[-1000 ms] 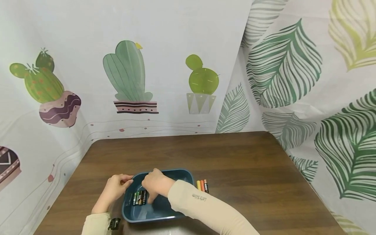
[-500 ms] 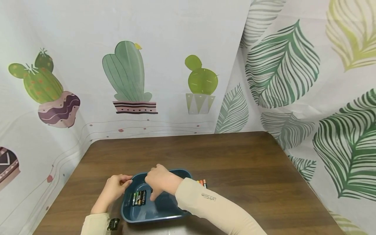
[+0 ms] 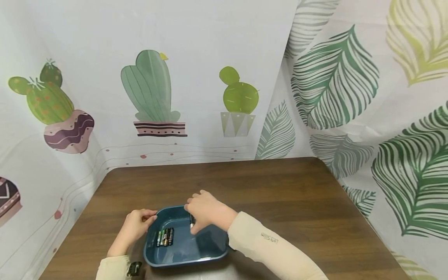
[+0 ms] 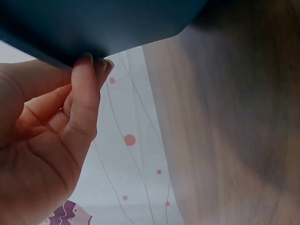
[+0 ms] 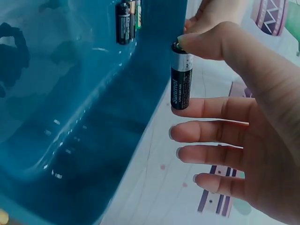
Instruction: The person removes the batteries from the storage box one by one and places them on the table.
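Observation:
A blue rectangular tray (image 3: 189, 249) stands near the table's front edge. My left hand (image 3: 136, 225) grips its far left corner, thumb and fingers pinching the rim (image 4: 51, 58). Over the tray's far side, my right hand (image 3: 206, 210) holds a black battery with a silver band (image 5: 181, 82) between thumb and index fingertip, the other fingers spread straight. Inside the tray on the left, several batteries (image 3: 165, 237) lie side by side in a row; part of that row, a black battery (image 5: 123, 26), shows in the right wrist view.
The brown wooden table (image 3: 297, 210) extends behind and to the right of the tray. A cloth with cacti and leaves (image 3: 206, 77) hangs behind it. A small yellow-orange end (image 5: 3, 217) shows beyond the tray in the right wrist view.
My right hand has risen from inside the tray and moved right and away, carrying the battery. The coloured batteries right of the tray are now covered by the arm. My left hand stays put.

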### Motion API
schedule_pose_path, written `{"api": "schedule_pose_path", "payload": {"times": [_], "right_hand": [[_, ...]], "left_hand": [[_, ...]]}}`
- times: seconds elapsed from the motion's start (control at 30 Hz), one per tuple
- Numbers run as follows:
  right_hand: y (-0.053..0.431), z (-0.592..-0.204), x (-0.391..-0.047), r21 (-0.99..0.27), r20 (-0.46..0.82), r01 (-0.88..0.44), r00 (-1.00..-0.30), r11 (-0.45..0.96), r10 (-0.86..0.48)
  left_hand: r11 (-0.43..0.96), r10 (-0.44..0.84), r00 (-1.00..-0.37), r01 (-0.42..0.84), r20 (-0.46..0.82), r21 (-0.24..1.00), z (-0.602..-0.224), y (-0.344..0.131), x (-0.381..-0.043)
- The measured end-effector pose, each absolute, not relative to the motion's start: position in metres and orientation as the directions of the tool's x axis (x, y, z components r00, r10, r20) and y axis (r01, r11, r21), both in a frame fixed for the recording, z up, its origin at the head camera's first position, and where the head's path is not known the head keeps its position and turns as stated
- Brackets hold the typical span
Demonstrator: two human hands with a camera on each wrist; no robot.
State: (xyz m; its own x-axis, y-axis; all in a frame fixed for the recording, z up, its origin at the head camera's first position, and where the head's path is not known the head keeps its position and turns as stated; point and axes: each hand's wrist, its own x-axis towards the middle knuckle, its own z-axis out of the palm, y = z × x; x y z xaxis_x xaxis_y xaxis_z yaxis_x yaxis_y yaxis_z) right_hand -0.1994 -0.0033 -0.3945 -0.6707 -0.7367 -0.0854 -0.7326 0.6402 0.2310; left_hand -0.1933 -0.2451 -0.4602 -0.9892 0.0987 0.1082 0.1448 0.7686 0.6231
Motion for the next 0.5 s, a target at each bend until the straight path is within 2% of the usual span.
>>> {"api": "schedule_pose_path", "payload": {"times": [0.5], "right_hand": [[0.050, -0.391, -0.199, 0.134, 0.041, -0.713, -0.690, 0.689, -0.722]], "left_hand": [[0.774, 0.104, -0.987, 0.159, 0.126, 0.612, -0.462, -0.246, -0.195]]}}
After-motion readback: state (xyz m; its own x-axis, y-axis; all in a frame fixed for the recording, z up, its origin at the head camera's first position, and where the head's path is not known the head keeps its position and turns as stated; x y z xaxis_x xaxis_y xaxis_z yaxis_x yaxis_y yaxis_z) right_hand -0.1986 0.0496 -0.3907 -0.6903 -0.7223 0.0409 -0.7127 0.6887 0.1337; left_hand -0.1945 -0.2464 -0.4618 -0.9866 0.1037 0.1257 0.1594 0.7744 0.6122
